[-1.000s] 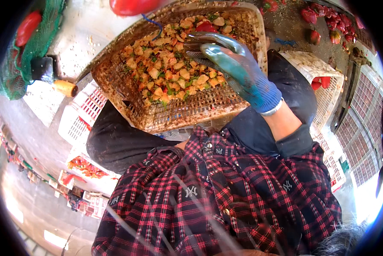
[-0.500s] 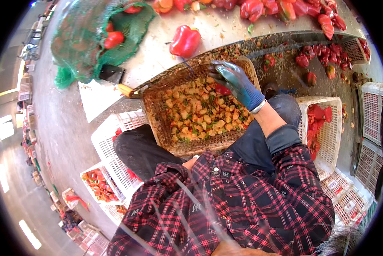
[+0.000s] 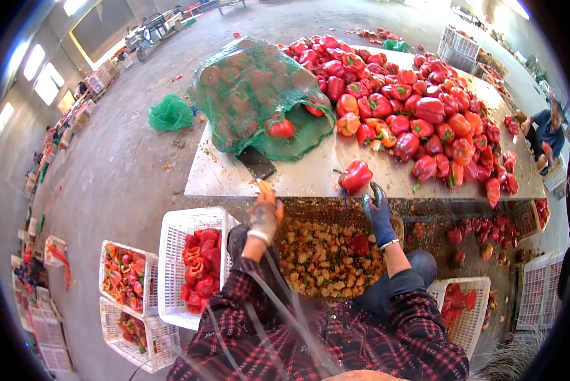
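- Big room, this: grey floor (image 3: 139, 159) spreads away beyond the fingers of the left hand (image 3: 265, 217), and far past the fingers of the right hand (image 3: 381, 214) there's a co-worker (image 3: 545, 136).
- The bench (image 3: 310, 176), pale and broad, lies ahead, its near edge right at both sets of fingers.
- Up on it, beyond the right fingers, a great heap of red peppers (image 3: 425, 124); beyond the left, a bulging green net bag (image 3: 253, 95).
- White crate (image 3: 170, 270) of red peppers, left of the left fingers; stained crate (image 3: 396, 225) below and between the hands, holding pale and green scraps (image 3: 320, 260).
- Left fingers at the yellow handle of a dark-bladed knife (image 3: 256, 163); whether they're closed on it, I can't tell.
- Right fingers curved, thumb well apart, nothing between!
- And the single pepper (image 3: 355, 177), whole, on the bench just beyond the right fingertips; contact unclear. Looks like the pick-up step to me: the next move calls for a firm grip on the handle, the right fingers wrapping the pepper, well clear of that blade.
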### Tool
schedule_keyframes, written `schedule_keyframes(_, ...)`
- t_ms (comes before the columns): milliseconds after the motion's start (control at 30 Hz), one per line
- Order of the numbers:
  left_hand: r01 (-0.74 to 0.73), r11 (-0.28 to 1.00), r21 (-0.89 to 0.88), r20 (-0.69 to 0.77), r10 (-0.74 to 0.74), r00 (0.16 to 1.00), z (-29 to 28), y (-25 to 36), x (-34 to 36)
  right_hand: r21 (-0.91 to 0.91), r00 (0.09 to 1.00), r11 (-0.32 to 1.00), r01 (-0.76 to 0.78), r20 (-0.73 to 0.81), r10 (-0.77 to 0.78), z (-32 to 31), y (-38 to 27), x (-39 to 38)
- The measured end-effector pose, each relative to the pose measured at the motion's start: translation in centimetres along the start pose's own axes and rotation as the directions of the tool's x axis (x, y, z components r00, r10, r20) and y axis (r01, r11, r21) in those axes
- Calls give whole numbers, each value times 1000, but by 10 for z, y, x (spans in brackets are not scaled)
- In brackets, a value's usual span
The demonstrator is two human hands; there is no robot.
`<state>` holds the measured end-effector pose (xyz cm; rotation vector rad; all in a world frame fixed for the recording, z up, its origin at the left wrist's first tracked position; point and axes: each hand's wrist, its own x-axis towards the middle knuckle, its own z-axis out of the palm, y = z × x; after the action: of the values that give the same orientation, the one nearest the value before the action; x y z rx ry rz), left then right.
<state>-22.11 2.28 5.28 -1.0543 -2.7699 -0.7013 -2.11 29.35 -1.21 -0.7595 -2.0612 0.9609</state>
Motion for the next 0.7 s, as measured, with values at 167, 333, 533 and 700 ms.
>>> schedule_keyframes(167,332,922,198,70,-351,934,23,-64,74,-295,996,955,25,-80,-50,54,-24,61)
schedule_keyframes(333,395,886,245,32,-414,910,39,-43,97,-211,989,969,-127,-103,107,68,14,86)
schedule_keyframes(533,446,75,-892,367,-457,811,51,-158,74,21,983,998,-63,-173,66,99,42,90)
schedule_keyframes(700,400,-190,-897,441,-316,840,31,-84,24,-317,993,948,-7,-118,-32,65,40,85)
